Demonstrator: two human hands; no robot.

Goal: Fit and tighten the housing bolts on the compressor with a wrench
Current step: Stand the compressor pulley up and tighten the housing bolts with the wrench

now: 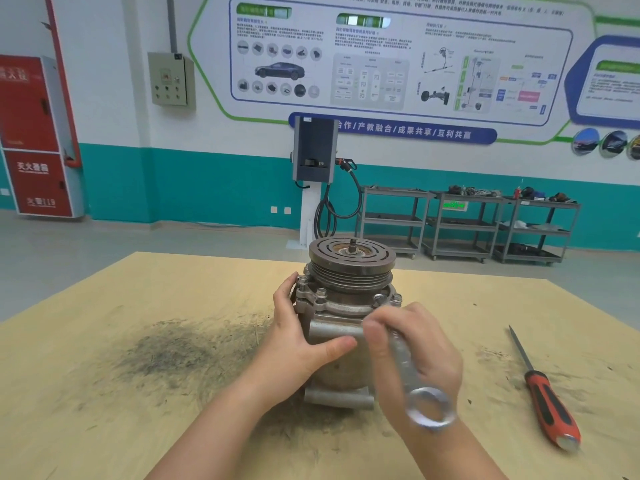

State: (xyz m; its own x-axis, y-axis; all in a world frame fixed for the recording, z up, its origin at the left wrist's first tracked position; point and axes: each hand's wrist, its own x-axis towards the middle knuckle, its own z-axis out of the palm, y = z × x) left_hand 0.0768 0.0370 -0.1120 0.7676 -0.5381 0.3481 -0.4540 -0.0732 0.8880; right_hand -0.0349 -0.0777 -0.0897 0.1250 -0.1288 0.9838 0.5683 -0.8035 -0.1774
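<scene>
Standing upright on the worktop, the compressor, long axis vertical and grooved pulley facing up. Sitting around the housing flange below the pulley, several bolts, heads up. Wrapping the compressor's left side, the left hand, fingers curled behind the flange and thumb pressing across the front lug. Holding the wrench, the right hand, grip closed around the shank near its upper end. Running from the flange bolt on the right down toward the camera, the wrench's long axis, ring end hanging below the grip, blurred. Lying well apart to the right, a red-handled screwdriver, tip pointing away.
</scene>
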